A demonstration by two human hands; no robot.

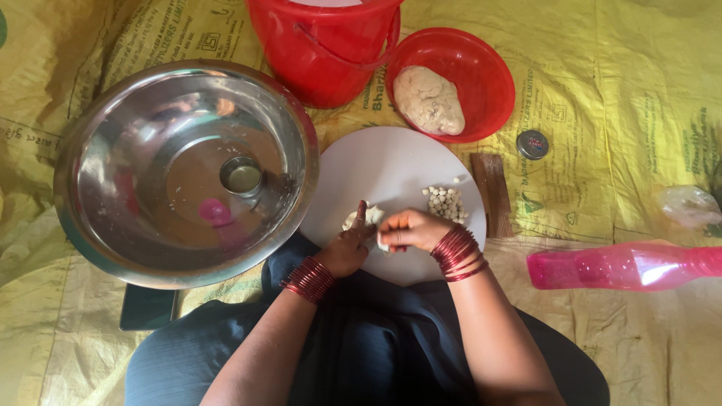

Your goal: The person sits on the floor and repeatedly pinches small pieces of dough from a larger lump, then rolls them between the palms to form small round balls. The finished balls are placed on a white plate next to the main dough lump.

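Observation:
My left hand (348, 248) and my right hand (411, 229) meet over the near edge of a round white board (383, 162). Both wrists wear red bangles. My left hand grips a pale lump of dough (367, 216), thumb pointing up. My right hand pinches a small bit of dough at its fingertips, touching the left hand. A cluster of several small dough balls (444, 201) lies on the board just beyond my right hand.
A large steel bowl (113, 150) holding a small steel cup (241, 176) sits at left. Behind the board stand a red bucket (323, 53) and a red bowl (489, 75) with a dough mass (429, 100). A pink bottle (624, 267), brown comb (492, 194) and small lid (532, 143) lie at right.

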